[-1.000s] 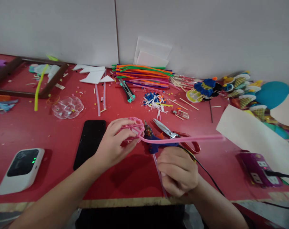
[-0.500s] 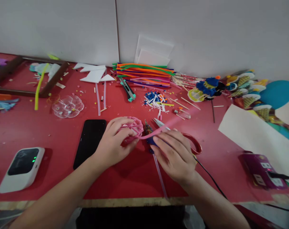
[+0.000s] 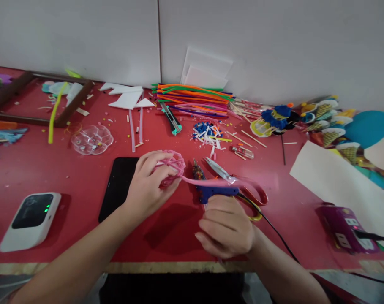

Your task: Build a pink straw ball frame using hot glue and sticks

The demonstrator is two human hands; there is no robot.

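Observation:
My left hand [image 3: 152, 179] is closed around a round openwork piece of pink pipe cleaners [image 3: 175, 164]. From it a loose pink strip [image 3: 204, 182] stretches right, blurred at its far end, passing above the glue gun. The blue glue gun [image 3: 219, 193] lies on the table, its stained nozzle pointing away from me and its cord trailing right. My right hand [image 3: 226, 226] is curled with its knuckles up, just below the gun's handle and over the glue stick; what its fingers hold, if anything, is hidden. Red-handled scissors [image 3: 221, 171] lie behind the gun.
A black phone [image 3: 115, 190] lies partly under my left hand. Farther back are a pile of pipe cleaners [image 3: 192, 99], a box cutter [image 3: 172, 119], cut scraps [image 3: 207, 133] and a clear flower-shaped tray [image 3: 92, 139]. A purple power socket [image 3: 348, 228] sits at right, a white device [image 3: 30, 221] at left.
My right hand has left the pink strip and come down nearer the table edge, its fingers curling. The strip's free end has swung down. My left hand shifted slightly left with the pink piece.

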